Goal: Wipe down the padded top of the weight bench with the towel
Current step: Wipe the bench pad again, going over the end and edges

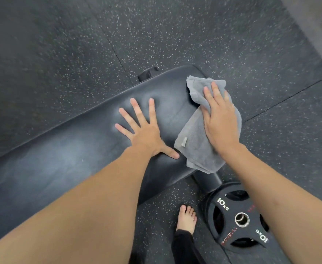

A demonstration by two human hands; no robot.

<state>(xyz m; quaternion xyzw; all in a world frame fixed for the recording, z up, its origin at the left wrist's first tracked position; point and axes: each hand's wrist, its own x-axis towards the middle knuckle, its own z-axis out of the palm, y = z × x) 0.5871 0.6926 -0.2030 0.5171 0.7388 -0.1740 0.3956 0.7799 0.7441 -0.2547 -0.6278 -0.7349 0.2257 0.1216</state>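
Note:
The black padded top of the weight bench (70, 153) runs from the lower left up to the centre right, with a dull sheen on it. A grey towel (196, 141) lies over the bench's right end and hangs past its near edge. My right hand (220, 119) presses flat on the towel, fingers together and pointing away from me. My left hand (145, 130) rests palm down on the bare pad just left of the towel, fingers spread, thumb touching the towel's edge.
A black 10 kg weight plate (240, 220) lies on the floor at the lower right, beside a bench leg (207, 181). My bare foot (186, 218) stands next to it. Dark speckled rubber floor (175, 25) surrounds the bench.

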